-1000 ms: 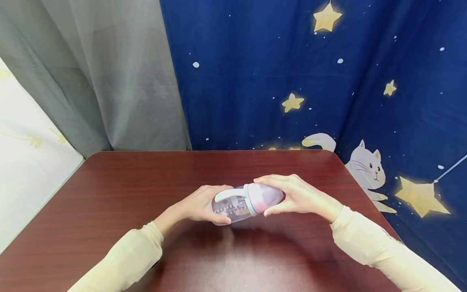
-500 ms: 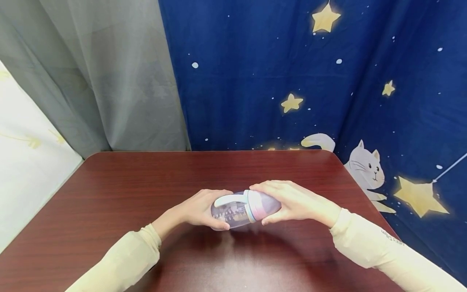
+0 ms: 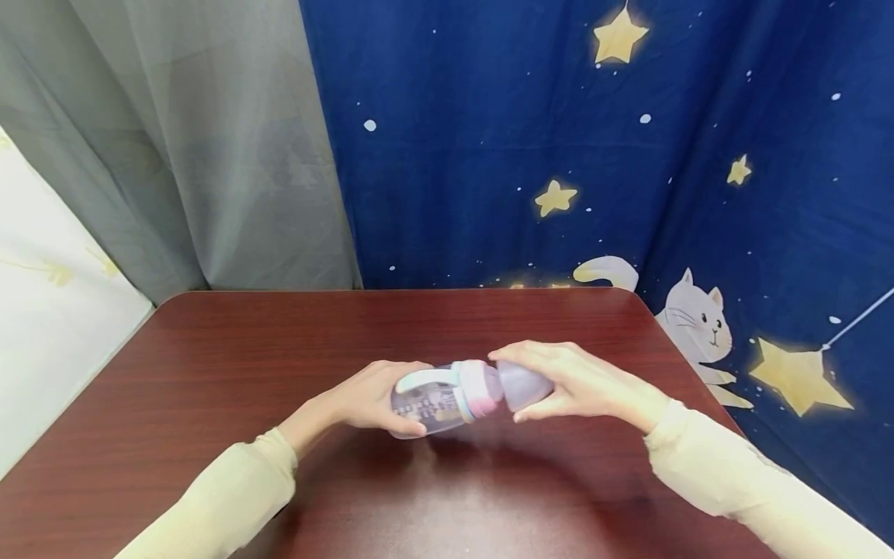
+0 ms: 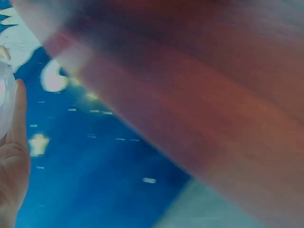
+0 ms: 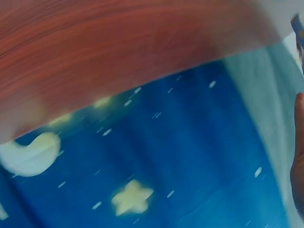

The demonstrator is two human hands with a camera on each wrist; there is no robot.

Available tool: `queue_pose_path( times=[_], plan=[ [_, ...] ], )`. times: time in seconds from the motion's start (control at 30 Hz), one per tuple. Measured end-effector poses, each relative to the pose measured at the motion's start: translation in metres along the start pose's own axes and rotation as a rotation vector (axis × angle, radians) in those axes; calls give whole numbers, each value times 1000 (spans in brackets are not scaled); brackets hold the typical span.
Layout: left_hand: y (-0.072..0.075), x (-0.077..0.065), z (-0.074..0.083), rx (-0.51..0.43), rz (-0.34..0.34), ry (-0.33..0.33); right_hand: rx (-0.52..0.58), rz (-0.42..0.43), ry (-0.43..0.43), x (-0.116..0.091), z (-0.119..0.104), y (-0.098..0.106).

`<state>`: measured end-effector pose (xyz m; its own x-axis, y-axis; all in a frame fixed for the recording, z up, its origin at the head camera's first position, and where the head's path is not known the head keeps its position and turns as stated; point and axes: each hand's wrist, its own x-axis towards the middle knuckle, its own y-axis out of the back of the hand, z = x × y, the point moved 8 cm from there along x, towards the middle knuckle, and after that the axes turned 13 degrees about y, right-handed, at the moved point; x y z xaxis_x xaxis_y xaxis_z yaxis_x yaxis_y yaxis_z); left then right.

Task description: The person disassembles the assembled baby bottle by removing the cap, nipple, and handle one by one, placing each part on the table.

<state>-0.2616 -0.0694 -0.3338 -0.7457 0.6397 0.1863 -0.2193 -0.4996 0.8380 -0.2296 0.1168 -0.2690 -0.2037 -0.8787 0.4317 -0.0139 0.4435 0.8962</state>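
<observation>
Bottle [image 3: 434,405] gripped in left hand [image 3: 366,397], cap [image 3: 521,385] held in right hand [image 3: 578,380], just beside pink collar [image 3: 479,387]

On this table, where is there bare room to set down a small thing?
The table looks bare left of the left sleeve, between it and the right sleeve, and beyond the bottle up to the curtains. The middle is crowded: the left hand grips the bottle, the right hand the cap. Right of the right sleeve, only a narrow strip shows.

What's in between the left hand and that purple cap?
The clear bottle and its pink collar: the head view shows them between the left hand and the purple cap.
</observation>
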Motion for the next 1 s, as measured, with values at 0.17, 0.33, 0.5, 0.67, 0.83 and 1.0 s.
queue_pose_path(
  times=[0.17,0.33,0.5,0.67,0.83,1.0],
  plan=[
    [7,-12,-20,-22,24,77,-59,51,-93,-17,11,21],
    [9,-11,-22,-25,44,70,-87,32,-138,-22,17,24],
    [10,-11,-23,-16,67,70,-144,24,-177,-28,22,26],
    [13,-10,-22,-15,95,51,-198,12,-217,-32,26,31],
    [14,-9,-20,-22,107,42,-221,16,-253,-36,28,36],
    [14,-9,-19,-24,115,44,-221,48,-317,-43,31,44]
  ],
)
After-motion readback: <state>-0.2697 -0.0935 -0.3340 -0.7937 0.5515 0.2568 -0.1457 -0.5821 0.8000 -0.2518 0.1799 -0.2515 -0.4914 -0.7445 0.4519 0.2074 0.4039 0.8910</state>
